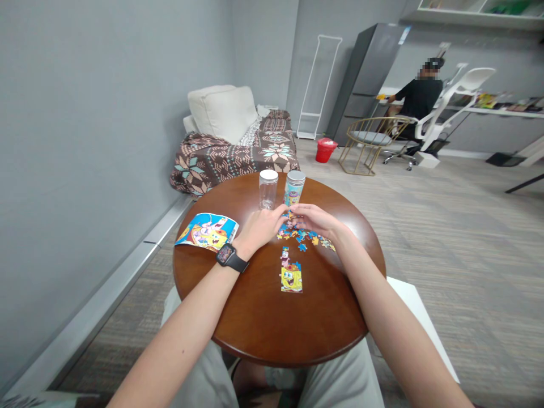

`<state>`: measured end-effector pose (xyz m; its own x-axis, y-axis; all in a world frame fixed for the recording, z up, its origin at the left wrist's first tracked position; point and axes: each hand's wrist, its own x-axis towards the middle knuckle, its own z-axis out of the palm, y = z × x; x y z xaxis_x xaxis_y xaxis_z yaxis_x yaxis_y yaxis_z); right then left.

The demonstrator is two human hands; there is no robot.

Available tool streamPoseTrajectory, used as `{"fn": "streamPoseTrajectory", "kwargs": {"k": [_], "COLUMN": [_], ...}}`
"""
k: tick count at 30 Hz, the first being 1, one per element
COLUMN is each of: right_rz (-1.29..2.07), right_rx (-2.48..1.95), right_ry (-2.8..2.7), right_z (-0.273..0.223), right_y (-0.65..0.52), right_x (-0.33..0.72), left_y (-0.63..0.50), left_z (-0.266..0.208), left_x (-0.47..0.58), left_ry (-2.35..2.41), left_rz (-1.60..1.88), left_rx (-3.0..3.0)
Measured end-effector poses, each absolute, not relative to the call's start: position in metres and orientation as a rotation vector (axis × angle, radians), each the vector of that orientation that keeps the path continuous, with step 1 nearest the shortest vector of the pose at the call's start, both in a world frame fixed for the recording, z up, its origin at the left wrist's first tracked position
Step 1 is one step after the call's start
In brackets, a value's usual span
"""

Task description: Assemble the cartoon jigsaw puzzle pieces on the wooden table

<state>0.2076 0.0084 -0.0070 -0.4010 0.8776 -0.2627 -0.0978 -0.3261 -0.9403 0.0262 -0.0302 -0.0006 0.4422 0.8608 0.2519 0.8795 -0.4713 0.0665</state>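
Note:
My left hand (264, 228), a black smartwatch (232, 258) on its wrist, and my right hand (315, 219) meet at the fingertips over a loose heap of jigsaw puzzle pieces (302, 236). The fingers of both are bent and drawn together. Colourful bits show between the fingertips, too small to tell held pieces from the heap behind. Nearer me lies a joined puzzle section (291, 277) with a yellow cartoon face; a pink figure stands up from its top left. Left of my left hand is a curled picture sheet (208, 231) with the same yellow character.
A clear lidded jar (268, 192) and a printed lidded canister (294, 190) stand at the back of the round wooden table (255, 317). Beyond are a covered sofa (238, 150), a red bin (326, 150), a wire chair (369, 137) and a seated person (420, 96) at a counter.

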Motion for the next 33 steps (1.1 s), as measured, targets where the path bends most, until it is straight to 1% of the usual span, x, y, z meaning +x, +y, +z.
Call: {"fn": "streamPoseTrajectory", "kwargs": {"k": [10, 22, 33], "right_rz": [1.800, 1.817, 1.830], "right_rx": [-1.079, -0.991, -0.980], "right_ry": [-1.197, -1.231, -1.238], "right_z": [-0.0082, -0.0128, -0.0112], "right_y": [0.0079, 0.0110, 0.0093], "right_x": [0.2067, 0.2079, 0.2073], "left_y": [-0.0284, -0.0305, -0.0305], "left_z": [-0.0004, 0.0018, -0.0001], "left_x": [0.0243, 0.0273, 0.0290], "left_ry": [-1.584, -1.612, -1.632], "left_rz": [-0.432, -0.361, -0.390], "left_rx": [-2.600, -2.602, -2.600]}}
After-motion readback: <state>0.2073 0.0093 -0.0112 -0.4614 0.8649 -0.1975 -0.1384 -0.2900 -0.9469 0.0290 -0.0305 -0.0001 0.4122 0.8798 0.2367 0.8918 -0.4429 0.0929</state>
